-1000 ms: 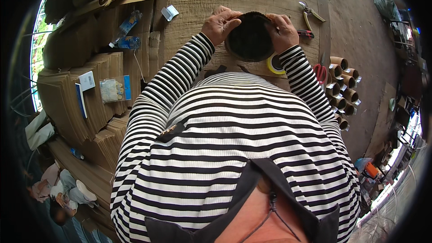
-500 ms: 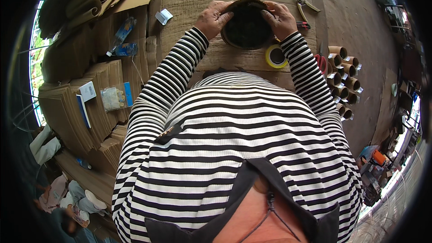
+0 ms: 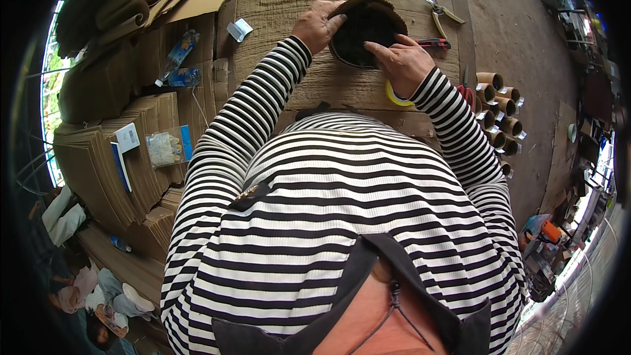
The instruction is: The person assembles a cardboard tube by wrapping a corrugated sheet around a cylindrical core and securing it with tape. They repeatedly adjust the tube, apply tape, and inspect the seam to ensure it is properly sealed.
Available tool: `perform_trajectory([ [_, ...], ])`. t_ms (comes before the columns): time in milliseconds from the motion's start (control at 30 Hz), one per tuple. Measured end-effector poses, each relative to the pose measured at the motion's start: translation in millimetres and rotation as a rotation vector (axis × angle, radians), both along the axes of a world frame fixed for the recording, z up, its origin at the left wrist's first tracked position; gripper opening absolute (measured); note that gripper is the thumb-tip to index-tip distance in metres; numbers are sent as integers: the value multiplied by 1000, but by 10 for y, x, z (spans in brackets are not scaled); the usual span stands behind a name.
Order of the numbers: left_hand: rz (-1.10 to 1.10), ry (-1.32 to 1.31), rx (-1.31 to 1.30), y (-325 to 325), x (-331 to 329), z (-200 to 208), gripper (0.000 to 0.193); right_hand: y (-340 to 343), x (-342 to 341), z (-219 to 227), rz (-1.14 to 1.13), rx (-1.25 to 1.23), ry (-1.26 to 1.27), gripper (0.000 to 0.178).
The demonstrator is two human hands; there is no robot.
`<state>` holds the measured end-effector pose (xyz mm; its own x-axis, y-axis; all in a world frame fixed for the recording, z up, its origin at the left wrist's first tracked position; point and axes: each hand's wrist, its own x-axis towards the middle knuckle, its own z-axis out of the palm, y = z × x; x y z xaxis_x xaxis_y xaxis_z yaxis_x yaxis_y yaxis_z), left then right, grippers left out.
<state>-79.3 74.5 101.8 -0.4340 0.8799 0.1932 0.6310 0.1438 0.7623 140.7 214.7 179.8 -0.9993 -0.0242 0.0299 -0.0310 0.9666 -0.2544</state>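
A dark, round, hollow container (image 3: 363, 16) with a thin brown corrugated-looking rim lies over the wooden table; its inside is nearly black. My left hand (image 3: 317, 26) grips its left rim, thumb over the edge and inside, fingers behind the wall. On the other side my right hand (image 3: 406, 64) has a finger stretched across the opening, and its other fingers lie along the right rim, apart from one another. A yellow roll of tape (image 3: 398, 94) shows partly from under the right wrist. Just right of that hand lies a red and black utility knife (image 3: 434, 43).
Pruning shears (image 3: 443, 14) and red-handled scissors (image 3: 466, 95) lie at the right. Beyond them stand several cardboard tubes (image 3: 505, 106). Stacked cardboard (image 3: 108, 169), plastic bottles (image 3: 182, 77) and a bag of small parts (image 3: 165, 148) occupy the left. People sit at the lower left.
My right hand has left the container's upper right rim and come down and inward, a finger now over the opening. The container has shifted slightly right and tilted; my left hand keeps its grip.
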Motion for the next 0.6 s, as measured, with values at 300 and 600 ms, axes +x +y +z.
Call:
perform_trajectory([
  [300, 29, -39, -32, 78, -63, -19, 37, -45, -77, 13, -17, 2, 0, 43],
  [600, 22, -136, -57, 165, -149, 42, 40, -52, -274, -59, -19, -227, -43, 53],
])
